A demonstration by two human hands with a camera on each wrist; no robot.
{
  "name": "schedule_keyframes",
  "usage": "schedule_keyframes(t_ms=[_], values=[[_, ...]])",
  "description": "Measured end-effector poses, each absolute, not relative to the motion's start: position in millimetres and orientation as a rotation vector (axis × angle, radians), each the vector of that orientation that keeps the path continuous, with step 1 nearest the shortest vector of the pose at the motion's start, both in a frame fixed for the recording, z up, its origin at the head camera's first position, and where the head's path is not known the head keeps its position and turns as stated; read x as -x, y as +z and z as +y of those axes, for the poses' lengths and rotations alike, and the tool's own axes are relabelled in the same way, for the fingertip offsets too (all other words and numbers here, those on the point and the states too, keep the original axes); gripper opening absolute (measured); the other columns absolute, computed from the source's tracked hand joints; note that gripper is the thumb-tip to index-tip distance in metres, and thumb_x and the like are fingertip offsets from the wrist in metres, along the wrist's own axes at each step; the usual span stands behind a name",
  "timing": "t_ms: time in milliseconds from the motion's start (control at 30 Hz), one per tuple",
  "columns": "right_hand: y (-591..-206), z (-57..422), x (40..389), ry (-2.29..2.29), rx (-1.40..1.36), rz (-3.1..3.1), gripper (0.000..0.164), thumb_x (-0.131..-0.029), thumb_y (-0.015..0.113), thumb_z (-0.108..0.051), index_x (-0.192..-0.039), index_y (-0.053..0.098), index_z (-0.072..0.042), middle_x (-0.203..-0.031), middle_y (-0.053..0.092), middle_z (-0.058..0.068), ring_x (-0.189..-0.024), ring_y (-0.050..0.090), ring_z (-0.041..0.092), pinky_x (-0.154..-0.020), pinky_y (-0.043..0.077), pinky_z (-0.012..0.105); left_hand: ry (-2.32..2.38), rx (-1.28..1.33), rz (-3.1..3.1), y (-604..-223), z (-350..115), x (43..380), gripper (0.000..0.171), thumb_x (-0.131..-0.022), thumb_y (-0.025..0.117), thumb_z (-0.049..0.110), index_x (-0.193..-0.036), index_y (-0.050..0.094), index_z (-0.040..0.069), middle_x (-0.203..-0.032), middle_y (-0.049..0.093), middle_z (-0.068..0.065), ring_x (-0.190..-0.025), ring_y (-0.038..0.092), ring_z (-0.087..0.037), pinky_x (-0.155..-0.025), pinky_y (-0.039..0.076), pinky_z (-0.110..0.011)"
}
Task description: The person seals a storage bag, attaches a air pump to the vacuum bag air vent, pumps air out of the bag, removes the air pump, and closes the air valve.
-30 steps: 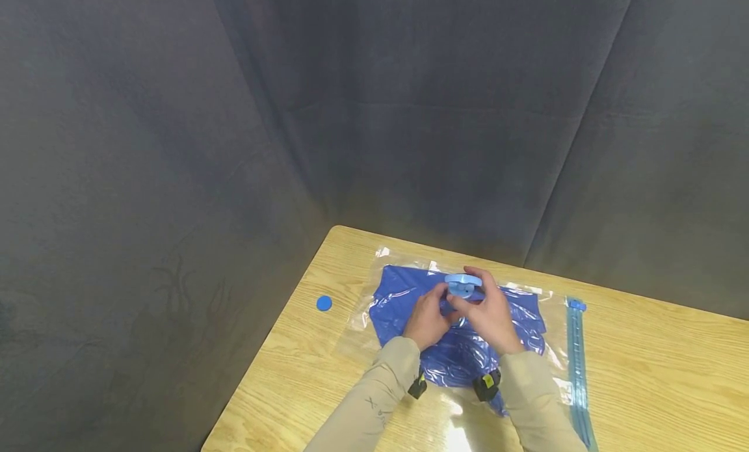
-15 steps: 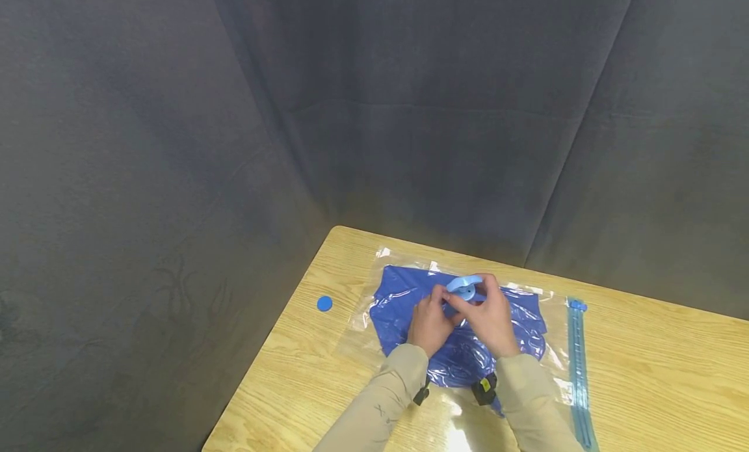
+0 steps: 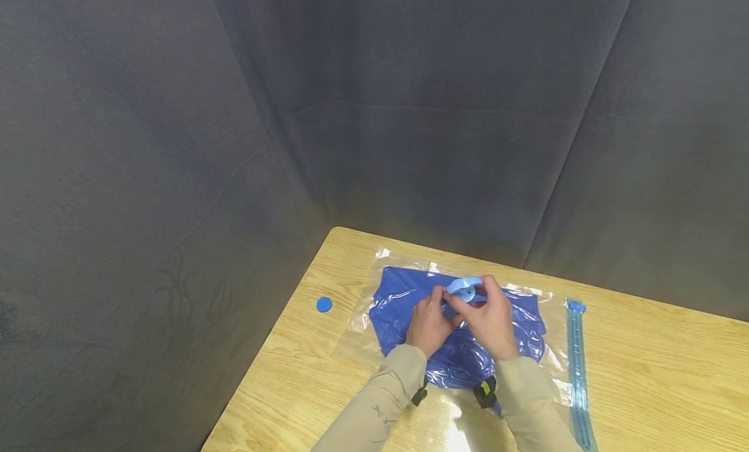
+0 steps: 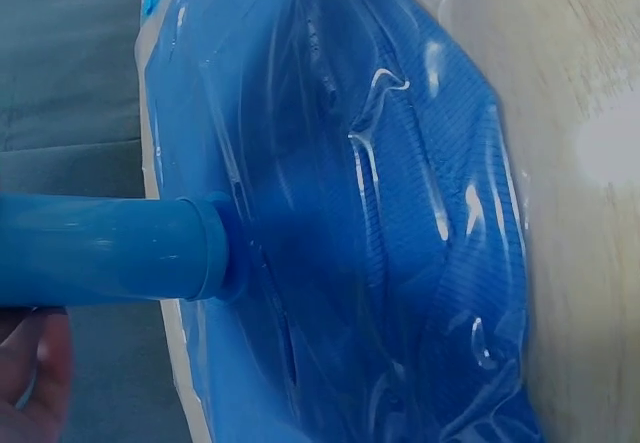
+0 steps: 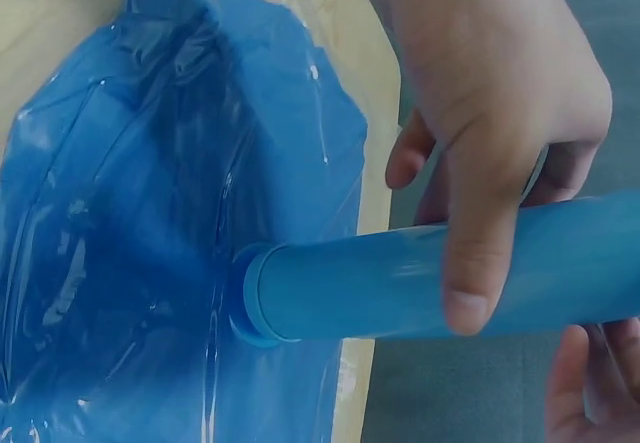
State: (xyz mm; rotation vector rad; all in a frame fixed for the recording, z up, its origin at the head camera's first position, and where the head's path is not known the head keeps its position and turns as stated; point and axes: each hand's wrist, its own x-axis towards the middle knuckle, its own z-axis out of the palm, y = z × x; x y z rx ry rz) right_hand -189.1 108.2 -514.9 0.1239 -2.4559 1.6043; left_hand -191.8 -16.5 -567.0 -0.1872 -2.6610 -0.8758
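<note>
A light-blue hand pump stands with its foot on a clear storage bag holding blue fabric. The left wrist view has the pump's smooth tube meeting a round collar at the bag's plastic. My left hand grips the tube; in the right wrist view its thumb lies along the near side of it. My right hand holds the pump's top, curled about the handle's right end, its thumb close to the left fingers. Right fingertips show beside the tube's upper part.
A small blue disc lies on the wooden table, left of the bag. Along the bag's right side runs a teal zip strip with a blue slider. Dark curtains hang behind and to the left.
Over the last second the pump's handle has turned and tilted a little. The right fingers have come slightly down and right; the left hand has shifted slightly right. The bag and disc stay put.
</note>
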Motion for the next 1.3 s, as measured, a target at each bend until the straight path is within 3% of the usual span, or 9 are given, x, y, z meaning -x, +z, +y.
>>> schedule_keyframes(t_ms=[133,367,600,733,1100,1300], values=[[-515,109,188,1.563,-0.163,-2.422,0.035,-0.075,0.083,-0.020,-0.093,0.056,-0.007,-0.098,0.069,0.010,-0.095,0.065,0.024,-0.076,0.057,0.041,-0.919,0.229,-2.651,-564,-19,192,0.046,-0.074,0.083,0.031,-0.106,0.055,0.013,-0.098,0.073,-0.006,-0.087,0.071,-0.023,-0.072,0.056,-0.032],[-517,112,187,1.507,-0.216,-2.438,0.032,-0.077,0.080,-0.018,-0.101,0.062,-0.008,-0.100,0.065,0.009,-0.095,0.064,0.023,-0.077,0.056,0.040,-1.014,0.258,-2.676,-565,-24,192,0.048,-0.078,0.079,0.033,-0.117,0.055,0.015,-0.110,0.070,-0.003,-0.100,0.069,-0.022,-0.083,0.054,-0.029],[-520,114,187,1.453,-0.286,-2.459,0.044,-0.078,0.077,-0.016,-0.120,0.065,-0.011,-0.111,0.063,0.010,-0.098,0.060,0.022,-0.077,0.051,0.035,-1.057,0.295,-2.682,-569,-29,193,0.051,-0.080,0.077,0.035,-0.121,0.055,0.014,-0.114,0.068,-0.004,-0.105,0.067,-0.021,-0.089,0.053,-0.029],[-521,114,187,1.452,-0.331,-2.461,0.050,-0.079,0.075,-0.011,-0.127,0.062,-0.012,-0.117,0.063,0.011,-0.102,0.057,0.021,-0.077,0.051,0.040,-1.073,0.292,-2.706,-570,-30,194,0.053,-0.081,0.077,0.036,-0.124,0.055,0.015,-0.120,0.067,-0.004,-0.109,0.065,-0.020,-0.092,0.052,-0.029],[-524,114,189,1.455,-0.340,-2.469,0.050,-0.081,0.072,-0.010,-0.129,0.061,-0.015,-0.119,0.063,0.008,-0.104,0.058,0.019,-0.077,0.048,0.031,-1.074,0.352,-2.756,-563,-27,194,0.057,-0.084,0.073,0.027,-0.135,0.050,0.017,-0.127,0.064,-0.004,-0.117,0.062,-0.020,-0.099,0.049,-0.031],[-523,115,188,1.464,-0.339,-2.501,0.051,-0.083,0.070,-0.012,-0.132,0.058,-0.016,-0.121,0.061,0.009,-0.106,0.057,0.020,-0.077,0.048,0.031,-1.099,0.390,-2.730,-562,-25,195,0.052,-0.084,0.073,0.021,-0.131,0.053,0.013,-0.125,0.065,-0.007,-0.116,0.062,-0.022,-0.098,0.049,-0.032]])
